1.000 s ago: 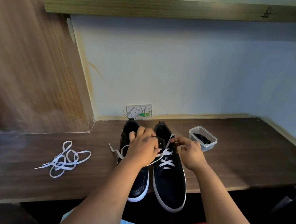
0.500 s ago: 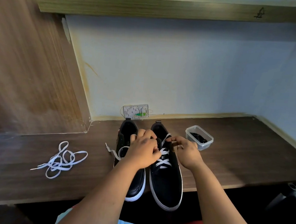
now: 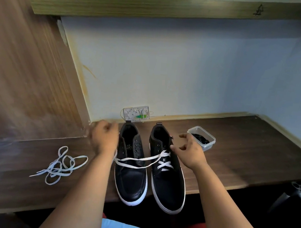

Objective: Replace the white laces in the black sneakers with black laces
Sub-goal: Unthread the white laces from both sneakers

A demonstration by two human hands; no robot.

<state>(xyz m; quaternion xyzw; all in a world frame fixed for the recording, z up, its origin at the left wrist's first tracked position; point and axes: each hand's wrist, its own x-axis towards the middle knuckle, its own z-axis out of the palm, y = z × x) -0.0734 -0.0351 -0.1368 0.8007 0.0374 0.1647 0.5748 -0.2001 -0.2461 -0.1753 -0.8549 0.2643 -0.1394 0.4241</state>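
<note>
Two black sneakers stand side by side on the wooden desk, toes toward me. The left sneaker (image 3: 131, 174) has bare eyelets. The right sneaker (image 3: 167, 181) keeps a white lace (image 3: 137, 161) in its lower eyelets; two strands stretch left across the other shoe. My left hand (image 3: 104, 137), blurred, grips those strands left of the shoes. My right hand (image 3: 188, 150) hovers beside the right sneaker's collar with loosely curled fingers, holding nothing. Black laces (image 3: 199, 138) lie in a clear plastic tub (image 3: 208, 146) at the right.
A loose white lace (image 3: 61, 166) lies tangled on the desk at the left. A small white wall box (image 3: 137, 113) sits behind the shoes. A wooden panel rises at the left and a shelf runs overhead. A dark chair part (image 3: 296, 192) shows below the desk's right edge.
My left hand has pulled away to the left, drawing the white lace out of the right sneaker's upper eyelets. My right hand has let go and lifted slightly to the right.
</note>
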